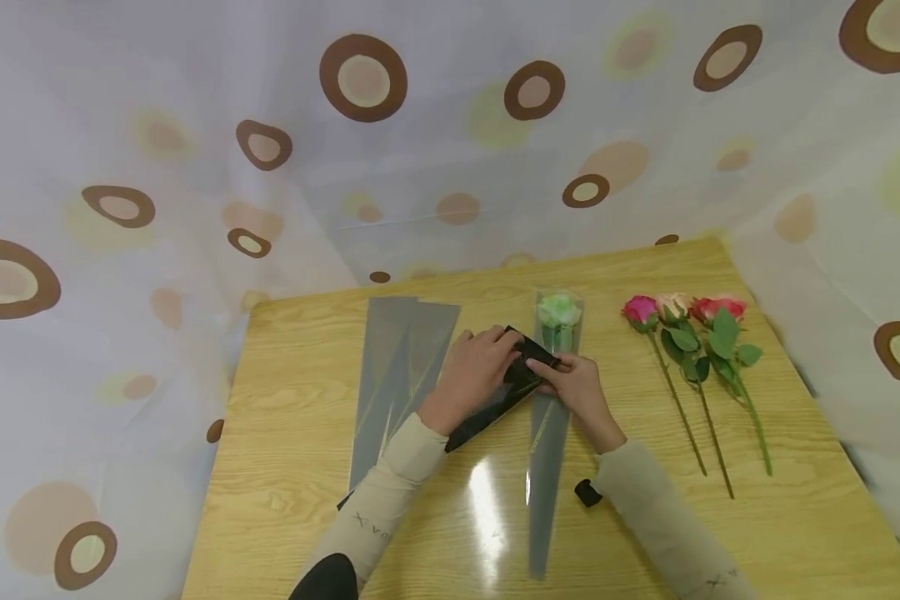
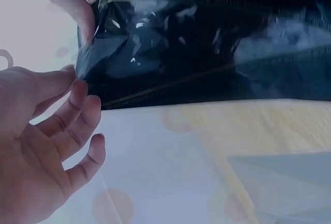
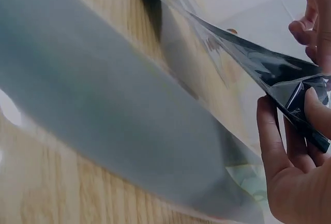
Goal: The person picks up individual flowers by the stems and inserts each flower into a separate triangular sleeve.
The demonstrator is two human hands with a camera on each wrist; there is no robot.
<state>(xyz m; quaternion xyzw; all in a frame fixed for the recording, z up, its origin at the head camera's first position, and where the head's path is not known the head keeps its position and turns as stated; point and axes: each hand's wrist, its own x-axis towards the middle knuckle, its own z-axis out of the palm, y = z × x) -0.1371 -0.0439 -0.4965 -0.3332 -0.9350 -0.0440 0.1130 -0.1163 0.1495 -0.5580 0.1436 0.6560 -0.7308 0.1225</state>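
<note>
Both hands hold a glossy black flower sleeve (image 1: 487, 414) by its wide end, above the table. My left hand (image 1: 476, 371) pinches one corner of the edge between thumb and index finger, the other fingers loosely bent in the left wrist view. The right hand (image 1: 579, 390) grips the opposite corner, its thumb (image 3: 316, 111) pressing on the black film. Beneath the right hand lies a grey see-through sleeve (image 1: 546, 500) with a pale green artificial rose (image 1: 558, 311) at its wide top. The right hand hides part of that sleeve.
Several flat grey sleeves (image 1: 378, 367) lie overlapping on the left of the wooden table (image 1: 285, 433). On the right lie a magenta rose (image 1: 640, 309), a pale pink rose (image 1: 673, 307) and a red rose (image 1: 708, 309). A small black object (image 1: 588, 493) is near the right sleeve.
</note>
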